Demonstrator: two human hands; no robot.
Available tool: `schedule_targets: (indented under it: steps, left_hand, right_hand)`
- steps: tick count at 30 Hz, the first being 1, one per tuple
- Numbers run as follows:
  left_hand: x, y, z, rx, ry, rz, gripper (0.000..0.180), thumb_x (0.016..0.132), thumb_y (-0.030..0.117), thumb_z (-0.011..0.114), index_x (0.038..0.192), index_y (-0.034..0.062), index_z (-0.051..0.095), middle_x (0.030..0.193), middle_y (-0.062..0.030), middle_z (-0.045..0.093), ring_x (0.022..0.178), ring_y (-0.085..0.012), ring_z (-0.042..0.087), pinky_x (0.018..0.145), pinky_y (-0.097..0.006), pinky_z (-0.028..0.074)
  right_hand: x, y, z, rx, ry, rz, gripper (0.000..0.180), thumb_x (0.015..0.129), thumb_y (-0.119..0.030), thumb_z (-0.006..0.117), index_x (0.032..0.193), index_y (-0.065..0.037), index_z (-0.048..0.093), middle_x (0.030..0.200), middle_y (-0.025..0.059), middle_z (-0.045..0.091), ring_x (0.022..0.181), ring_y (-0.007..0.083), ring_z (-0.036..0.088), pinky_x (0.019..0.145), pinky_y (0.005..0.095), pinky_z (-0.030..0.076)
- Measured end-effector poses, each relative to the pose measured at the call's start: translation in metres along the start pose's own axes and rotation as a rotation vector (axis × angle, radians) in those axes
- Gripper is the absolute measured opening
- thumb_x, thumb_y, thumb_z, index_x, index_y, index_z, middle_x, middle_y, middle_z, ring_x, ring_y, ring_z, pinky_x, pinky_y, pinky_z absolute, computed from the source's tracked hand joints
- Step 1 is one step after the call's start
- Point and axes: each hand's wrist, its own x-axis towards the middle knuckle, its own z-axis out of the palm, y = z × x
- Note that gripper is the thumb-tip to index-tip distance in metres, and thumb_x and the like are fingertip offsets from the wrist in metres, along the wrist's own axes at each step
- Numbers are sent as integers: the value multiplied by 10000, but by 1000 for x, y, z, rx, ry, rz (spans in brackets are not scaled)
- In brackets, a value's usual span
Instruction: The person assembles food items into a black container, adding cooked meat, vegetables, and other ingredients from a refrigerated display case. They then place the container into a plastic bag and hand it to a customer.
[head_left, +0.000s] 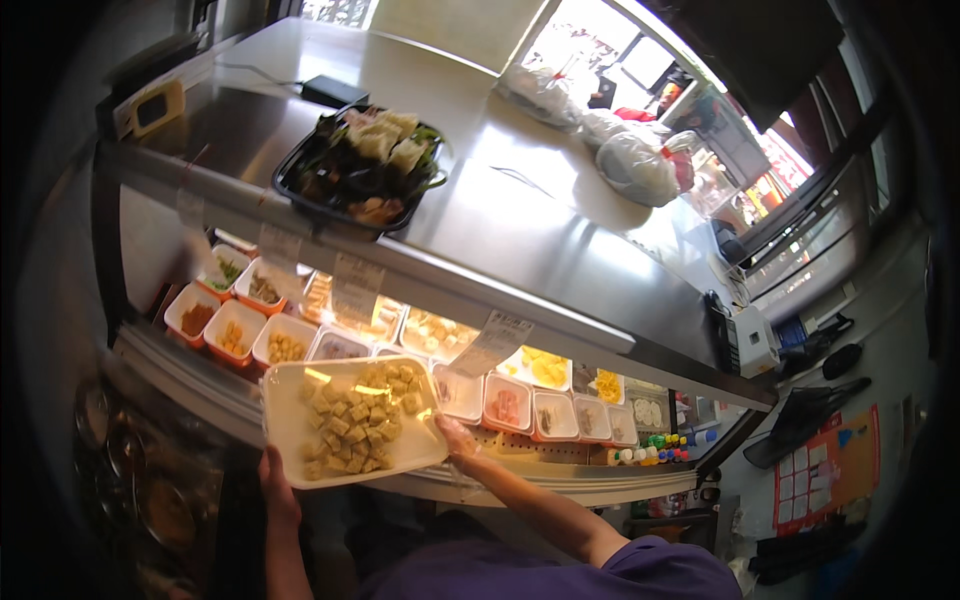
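Left hand (279,488), partly closed, holds the near left corner of a white tray (287,395) of tan cubes (358,428); right hand (457,443), likewise, holds its right edge.

Bulging plastic bags (635,170) sit on the steel counter (530,240) (a boxy white device (756,342) near its right end).

The left hand (281,492) is held with thumb (270,464) raised, the left forearm (287,560) set steeply beneath it. The right hand (458,443) is held apart and higher, the bare right forearm (535,505) slanted down and outward from it.
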Motion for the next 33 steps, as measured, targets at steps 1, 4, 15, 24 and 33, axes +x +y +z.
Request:
schedule_targets:
  steps: [1, 4, 15, 24, 33]
  left_hand:
    - [9, 0, -7, 8, 24, 21, 651, 1022, 488, 449, 1464, 15, 370, 1390, -125, 525, 1211, -243, 570, 946, -348, 501]
    - [25, 10, 17, 190, 64, -9, 639, 1018, 474, 468, 1458, 16, 390, 1385, -119, 537, 1176, -252, 592, 949, -359, 490]
    - [66, -90, -1, 1157, 269, 657, 255, 910, 199, 602, 1064, 0, 646, 1076, -176, 658, 996, -370, 637, 871, -422, 514]
    - [71, -100, -1, 1083, 305, 759, 287, 869, 214, 630, 1053, -5, 641, 996, -165, 672, 802, -306, 680, 743, -367, 551]
    - [69, -99, -1, 1073, 264, 706, 302, 880, 261, 625, 1053, 15, 651, 1010, -175, 675, 918, -349, 671, 793, -413, 548]
  right_hand:
    - [22, 12, 11, -7, 7, -3, 549, 1036, -443, 385, 1377, -21, 468, 1252, 233, 576, 1138, 365, 553, 962, 425, 434]
    - [42, 15, 11, 48, 168, 118, 629, 990, -517, 459, 1419, -58, 450, 1221, 215, 586, 1081, 357, 584, 898, 439, 480]
    - [201, 1, -67, 663, 288, 17, 467, 955, -569, 549, 886, -109, 600, 676, 1, 550, 472, 116, 495, 398, 269, 353]
    - [405, 44, -28, 515, 433, 60, 445, 963, -421, 583, 1234, -69, 553, 1130, 119, 623, 865, 187, 581, 695, 331, 472]
    - [444, 33, -27, 685, 388, 22, 543, 962, -460, 565, 1309, -49, 492, 1244, 167, 556, 1032, 252, 533, 838, 392, 428]
